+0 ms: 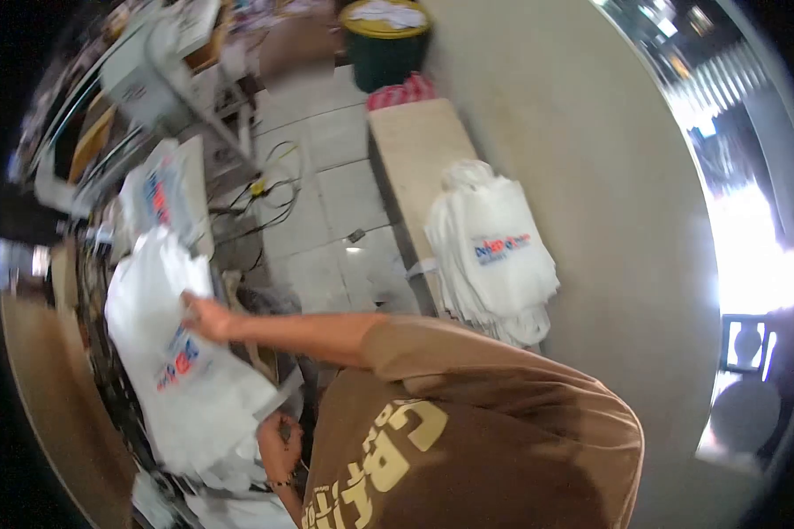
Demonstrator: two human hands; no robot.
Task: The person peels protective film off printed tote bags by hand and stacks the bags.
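While a person in a brown shirt [503,432] leans over a work surface at left, the right hand [207,317] lies on a white printed bag [181,348], fingers bent against it; whether they pinch the sheet cannot be told. The left hand [280,441], a band at its wrist, curls beside the bag's lower corner, its grip unclear and its forearm partly covered by the shirt. Blur softens the red and blue lettering, the bag hides much of the surface beneath it, and a grey machine [146,88] fades toward the dark lens rim. Glare washes out the opening [759,256] at right. A strip of tiled floor [340,194], crossed on one side by cables [278,203], runs between the machine and a bench [419,150], where stacked white bags [494,256] overhang the edge near the wall [573,176].
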